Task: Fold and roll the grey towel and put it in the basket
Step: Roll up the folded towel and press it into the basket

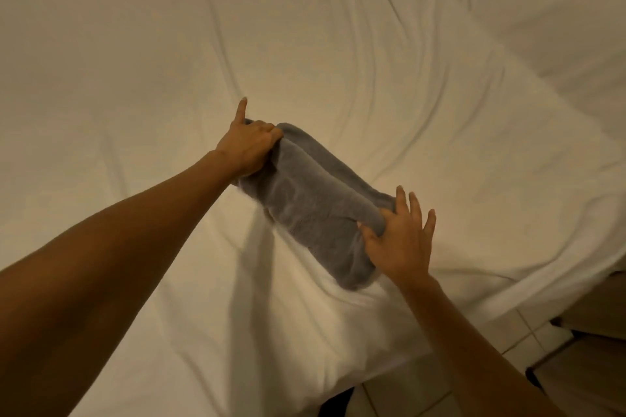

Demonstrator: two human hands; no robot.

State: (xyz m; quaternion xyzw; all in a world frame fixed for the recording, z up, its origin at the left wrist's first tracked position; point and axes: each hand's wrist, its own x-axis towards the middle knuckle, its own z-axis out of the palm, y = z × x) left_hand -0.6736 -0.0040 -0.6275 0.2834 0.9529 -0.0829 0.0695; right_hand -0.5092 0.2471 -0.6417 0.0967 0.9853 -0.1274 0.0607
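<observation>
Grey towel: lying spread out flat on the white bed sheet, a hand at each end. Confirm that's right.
Not quite. The head view shows the grey towel bundled into a thick roll, not spread flat. The rest holds: it lies on the white bed sheet, with the left hand at one end and the right hand at the other.

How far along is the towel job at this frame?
Done: the fluffy grey towel is already a thick roll on the wrinkled white bedsheet. In hand: the left hand grips one end, the right hand the other. Left: basketing; no basket is visible.
</observation>
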